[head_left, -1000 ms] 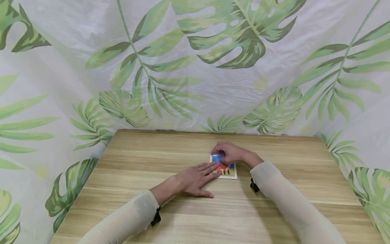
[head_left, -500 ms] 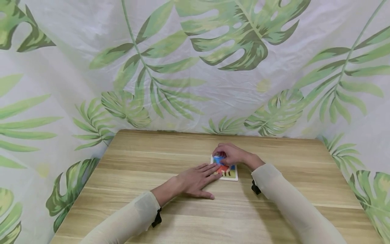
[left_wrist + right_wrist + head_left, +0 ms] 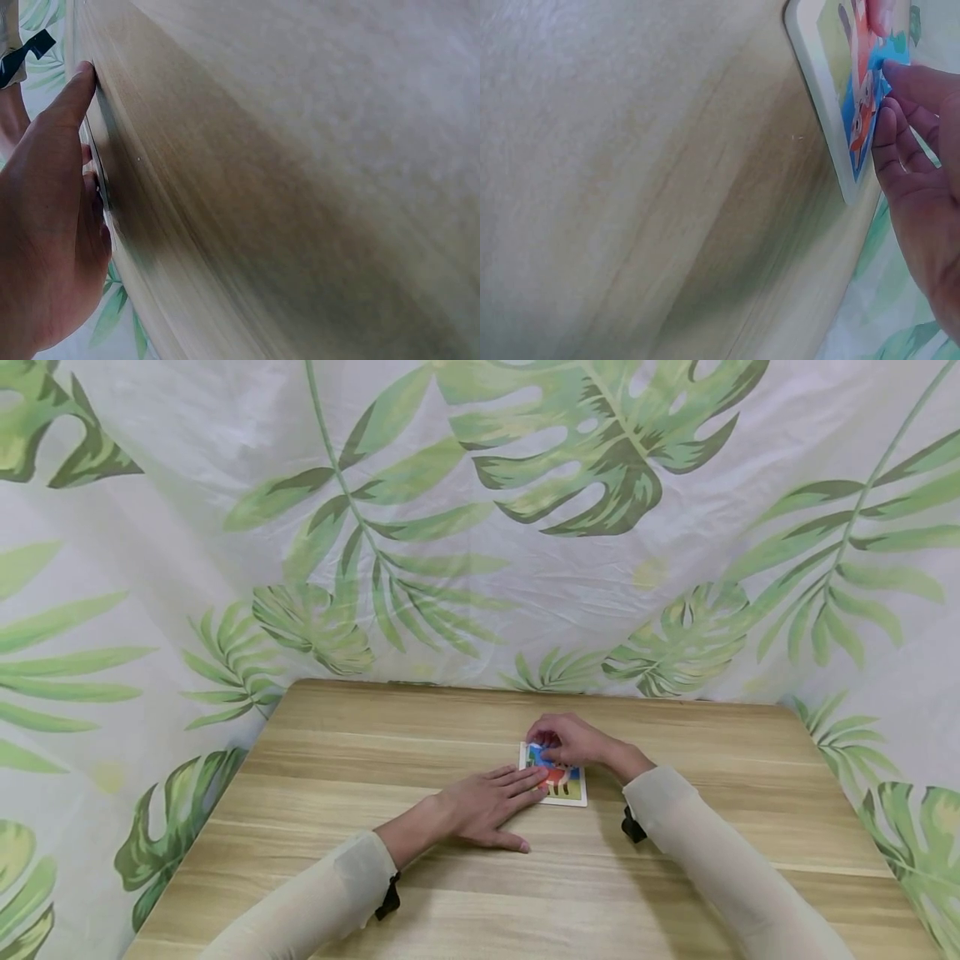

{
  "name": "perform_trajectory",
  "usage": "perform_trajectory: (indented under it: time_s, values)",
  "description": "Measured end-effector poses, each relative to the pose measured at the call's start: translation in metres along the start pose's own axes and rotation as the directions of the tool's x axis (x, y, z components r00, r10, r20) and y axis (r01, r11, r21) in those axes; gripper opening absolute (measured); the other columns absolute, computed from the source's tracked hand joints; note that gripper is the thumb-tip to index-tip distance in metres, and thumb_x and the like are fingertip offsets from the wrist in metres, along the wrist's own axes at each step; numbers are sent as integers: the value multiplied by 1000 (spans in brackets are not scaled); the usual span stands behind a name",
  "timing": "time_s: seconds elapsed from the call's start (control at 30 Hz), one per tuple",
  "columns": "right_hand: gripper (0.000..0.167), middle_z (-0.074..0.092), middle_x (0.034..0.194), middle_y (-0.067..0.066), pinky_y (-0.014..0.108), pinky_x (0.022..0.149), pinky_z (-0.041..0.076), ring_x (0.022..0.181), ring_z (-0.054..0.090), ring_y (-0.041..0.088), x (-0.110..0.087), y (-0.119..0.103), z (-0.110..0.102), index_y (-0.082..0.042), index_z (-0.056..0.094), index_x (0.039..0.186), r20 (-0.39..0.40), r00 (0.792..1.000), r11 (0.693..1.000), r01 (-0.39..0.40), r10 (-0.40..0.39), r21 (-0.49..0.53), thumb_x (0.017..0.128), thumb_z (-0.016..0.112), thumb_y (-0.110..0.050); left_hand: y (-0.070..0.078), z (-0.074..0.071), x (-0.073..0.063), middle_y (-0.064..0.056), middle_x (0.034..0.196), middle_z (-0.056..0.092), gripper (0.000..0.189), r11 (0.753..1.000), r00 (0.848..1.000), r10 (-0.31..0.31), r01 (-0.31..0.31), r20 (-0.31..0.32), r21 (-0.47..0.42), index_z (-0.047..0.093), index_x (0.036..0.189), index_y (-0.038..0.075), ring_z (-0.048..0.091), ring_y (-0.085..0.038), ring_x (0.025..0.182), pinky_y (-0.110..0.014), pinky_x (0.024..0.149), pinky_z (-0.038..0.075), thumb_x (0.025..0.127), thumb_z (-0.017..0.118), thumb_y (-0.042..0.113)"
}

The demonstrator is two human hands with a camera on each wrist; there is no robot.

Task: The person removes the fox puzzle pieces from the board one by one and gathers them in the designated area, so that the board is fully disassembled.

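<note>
A small picture puzzle (image 3: 574,792) with a pale frame lies on the table, showing an orange fox-like animal on blue and yellow. My left hand (image 3: 487,810) lies flat with fingers extended, fingertips on the picture's left part and thumb on the table. Above it, my right hand (image 3: 572,740) bends over the puzzle's upper edge. In the right wrist view, the thumb and fingers of the right hand (image 3: 922,187) pinch a blue puzzle piece (image 3: 894,49) at the puzzle's far side. The left wrist view shows the left hand (image 3: 49,210) low along the tabletop; the puzzle is hidden there.
The wood-grain table (image 3: 360,735) spreads around both hands. Behind it hangs a pale cloth (image 3: 420,610) printed with green leaves, meeting the table's back edge. A dark strap (image 3: 633,825) shows below the right cuff, another strap (image 3: 388,897) below the left.
The left fingers have shifted slightly on the picture, and more of the animal shows between the hands. The right hand keeps its pinch at the upper edge. The head view has drifted a little.
</note>
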State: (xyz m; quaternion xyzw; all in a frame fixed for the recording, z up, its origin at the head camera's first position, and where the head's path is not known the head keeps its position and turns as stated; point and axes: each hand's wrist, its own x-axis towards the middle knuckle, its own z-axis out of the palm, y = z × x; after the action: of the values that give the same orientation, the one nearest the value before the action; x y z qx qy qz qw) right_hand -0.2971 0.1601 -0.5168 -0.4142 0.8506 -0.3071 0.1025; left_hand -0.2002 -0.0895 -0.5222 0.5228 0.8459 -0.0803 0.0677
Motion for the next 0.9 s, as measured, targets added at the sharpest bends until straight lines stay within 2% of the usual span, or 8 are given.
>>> perform_trajectory:
  time_s: [0.43, 0.7, 0.9]
  values:
    - [14, 72, 97, 2, 30, 81, 55, 88, 63, 11, -1, -1, 1, -6, 76, 111, -52, 997, 992, -58, 64, 110, 97, 75, -1, 2, -1, 0, -7, 179, 7, 92, 1000, 1000, 0, 0, -7, 18, 15, 172, 16, 8, -20, 165, -37, 132, 16, 104, 29, 77]
    - [15, 73, 97, 4, 29, 80, 54, 88, 63, 12, -3, -2, 0, -3, 76, 111, -59, 996, 985, -61, 71, 160, 97, 74, 0, 2, 0, 2, -10, 179, 6, 90, 1000, 1000, 17, -17, -14, 4, 13, 172, 19, 8, -23, 165, -40, 132, 17, 105, 28, 76]
    - [15, 74, 98, 5, 29, 81, 55, 88, 66, 12, -2, 0, 1, -6, 77, 111, -66, 991, 973, -102, 118, 205, 97, 74, 0, 2, 2, 3, -11, 179, 7, 90, 1000, 1000, 17, -17, -23, 5, 14, 172, 17, 7, -23, 165, -40, 132, 16, 105, 27, 76]
